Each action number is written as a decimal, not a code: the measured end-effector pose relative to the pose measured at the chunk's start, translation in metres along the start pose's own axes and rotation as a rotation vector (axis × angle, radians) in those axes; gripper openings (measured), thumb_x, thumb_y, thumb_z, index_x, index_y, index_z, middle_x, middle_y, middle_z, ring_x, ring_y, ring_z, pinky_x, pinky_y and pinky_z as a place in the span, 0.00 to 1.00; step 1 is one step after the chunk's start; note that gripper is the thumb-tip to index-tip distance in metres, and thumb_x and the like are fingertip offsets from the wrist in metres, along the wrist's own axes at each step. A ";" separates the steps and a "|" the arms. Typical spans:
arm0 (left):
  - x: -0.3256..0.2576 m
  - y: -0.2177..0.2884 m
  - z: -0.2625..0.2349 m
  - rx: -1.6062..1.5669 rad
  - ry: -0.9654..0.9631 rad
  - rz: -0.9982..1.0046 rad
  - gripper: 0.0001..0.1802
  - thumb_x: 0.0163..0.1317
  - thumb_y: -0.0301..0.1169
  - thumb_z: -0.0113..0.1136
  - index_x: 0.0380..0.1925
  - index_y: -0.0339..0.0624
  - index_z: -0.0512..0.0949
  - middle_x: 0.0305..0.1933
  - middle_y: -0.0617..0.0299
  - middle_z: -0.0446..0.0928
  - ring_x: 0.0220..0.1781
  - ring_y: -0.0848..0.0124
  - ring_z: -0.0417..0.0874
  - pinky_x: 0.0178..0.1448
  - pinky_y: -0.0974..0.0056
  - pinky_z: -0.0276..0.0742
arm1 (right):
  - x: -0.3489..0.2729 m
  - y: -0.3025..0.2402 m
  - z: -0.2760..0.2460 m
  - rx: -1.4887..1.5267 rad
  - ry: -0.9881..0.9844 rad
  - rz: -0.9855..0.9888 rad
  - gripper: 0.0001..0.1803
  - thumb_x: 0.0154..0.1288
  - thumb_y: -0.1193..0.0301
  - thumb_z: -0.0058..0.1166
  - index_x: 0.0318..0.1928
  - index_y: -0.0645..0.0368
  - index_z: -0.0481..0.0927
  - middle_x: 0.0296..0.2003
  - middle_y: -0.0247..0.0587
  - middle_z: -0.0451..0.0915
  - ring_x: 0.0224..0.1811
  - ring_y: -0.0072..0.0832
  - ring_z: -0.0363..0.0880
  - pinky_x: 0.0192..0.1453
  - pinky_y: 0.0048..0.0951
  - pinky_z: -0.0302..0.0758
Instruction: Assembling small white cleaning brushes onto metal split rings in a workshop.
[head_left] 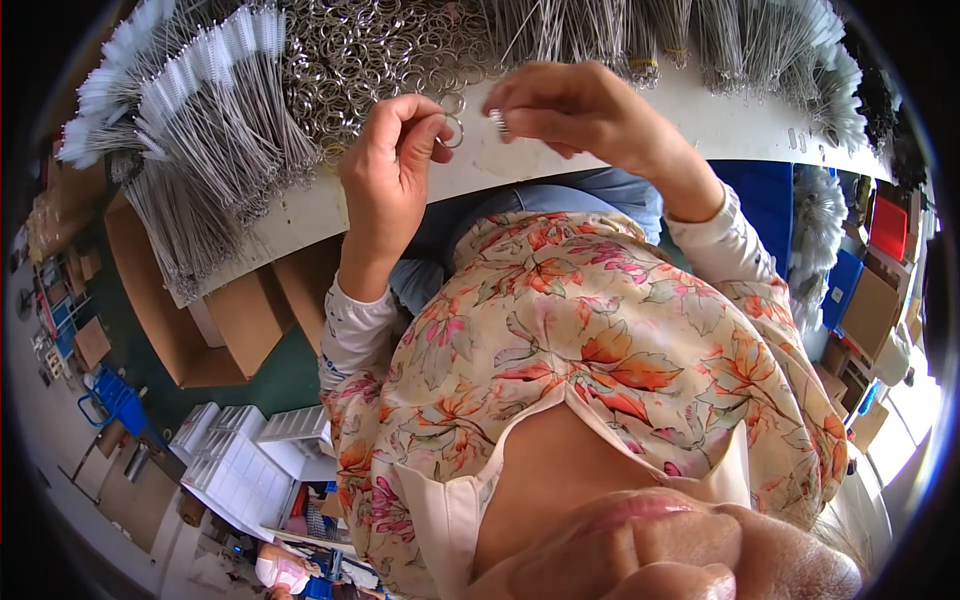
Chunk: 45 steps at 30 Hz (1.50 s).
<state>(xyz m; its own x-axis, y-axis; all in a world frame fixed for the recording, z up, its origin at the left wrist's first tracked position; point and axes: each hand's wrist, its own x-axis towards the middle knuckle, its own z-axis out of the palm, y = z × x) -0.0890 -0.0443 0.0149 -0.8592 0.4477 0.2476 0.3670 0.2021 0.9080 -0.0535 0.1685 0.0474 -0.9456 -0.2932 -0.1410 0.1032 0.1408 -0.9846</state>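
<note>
Over table point(740, 135), gripped: ring point(461, 132), left hand point(390, 165); silvery piece point(499, 122), right hand point(590, 113). Nearby, presumably for reach: heaped rings point(375, 55).

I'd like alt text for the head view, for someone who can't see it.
A left hand pinches a shiny metal ring at a white table while the right hand holds a small silvery piece nearby. Beyond lie a heap of loose rings and bundles of wire-stemmed brushes.
</note>
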 end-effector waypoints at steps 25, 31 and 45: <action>-0.010 0.040 -0.023 -0.757 -0.112 -0.234 0.13 0.57 0.18 0.57 0.44 0.31 0.77 0.44 0.53 0.78 0.44 0.71 0.80 0.50 0.70 0.77 | 0.011 0.001 0.036 -0.898 0.279 -1.212 0.14 0.35 0.75 0.59 0.29 0.64 0.81 0.32 0.30 0.74 0.19 0.18 0.69 0.18 0.22 0.65; -0.012 0.046 -0.016 -0.315 0.055 0.031 0.16 0.53 0.14 0.57 0.45 0.28 0.76 0.44 0.52 0.77 0.43 0.69 0.81 0.45 0.69 0.81 | 0.005 -0.012 0.038 -0.453 0.139 -0.835 0.09 0.42 0.77 0.63 0.29 0.59 0.82 0.32 0.34 0.77 0.27 0.25 0.77 0.30 0.26 0.75; -0.004 0.027 -0.011 0.268 0.347 0.531 0.18 0.50 0.18 0.60 0.44 0.31 0.77 0.40 0.52 0.80 0.38 0.66 0.83 0.39 0.68 0.82 | 0.015 -0.029 0.045 0.593 0.005 0.070 0.09 0.60 0.66 0.59 0.33 0.59 0.80 0.19 0.26 0.72 0.18 0.10 0.65 0.18 0.13 0.57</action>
<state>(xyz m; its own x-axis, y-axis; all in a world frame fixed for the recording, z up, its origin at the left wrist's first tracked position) -0.0798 -0.0504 0.0419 -0.5868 0.2500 0.7702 0.8069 0.2606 0.5301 -0.0563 0.1173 0.0692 -0.9317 -0.2972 -0.2086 0.3185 -0.3933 -0.8625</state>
